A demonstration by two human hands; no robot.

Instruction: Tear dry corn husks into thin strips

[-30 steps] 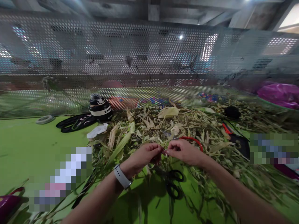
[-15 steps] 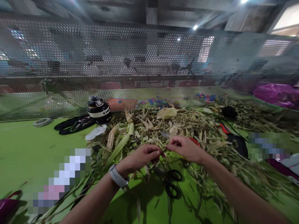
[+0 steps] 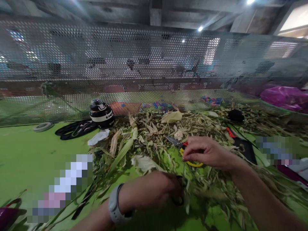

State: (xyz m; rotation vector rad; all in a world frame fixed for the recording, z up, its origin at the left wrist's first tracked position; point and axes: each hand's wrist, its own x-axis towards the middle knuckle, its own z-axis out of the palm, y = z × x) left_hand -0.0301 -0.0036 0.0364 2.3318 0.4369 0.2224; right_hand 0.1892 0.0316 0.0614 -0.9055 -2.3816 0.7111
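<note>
My right hand (image 3: 207,152) is pinched closed over the work surface. From its fingertips a thin strip of corn husk (image 3: 185,175) seems to hang. Right behind these fingers lies a pair of scissors with red and yellow handles (image 3: 196,165), its pointed blades aimed left. My left hand (image 3: 156,187), with a pale watch (image 3: 115,203) on the wrist, is smeared by motion and its fingers are hidden. It is over the black-handled scissors (image 3: 178,200) and covers most of them. A pale, wide piece of husk (image 3: 145,163) lies just beyond it.
A heap of dried husks (image 3: 154,125) spreads across the green surface (image 3: 24,154). At the back left are a black jug (image 3: 101,114), a black strap (image 3: 74,129), a tape roll (image 3: 43,127) and a crumpled tissue (image 3: 98,137). A perforated metal panel (image 3: 144,48) stands behind. A purple bag (image 3: 286,98) sits right.
My hands were close together and are now apart. The left has dropped nearer over the black scissors, the right has shifted right. The red-and-yellow scissors and pale husk have come into view.
</note>
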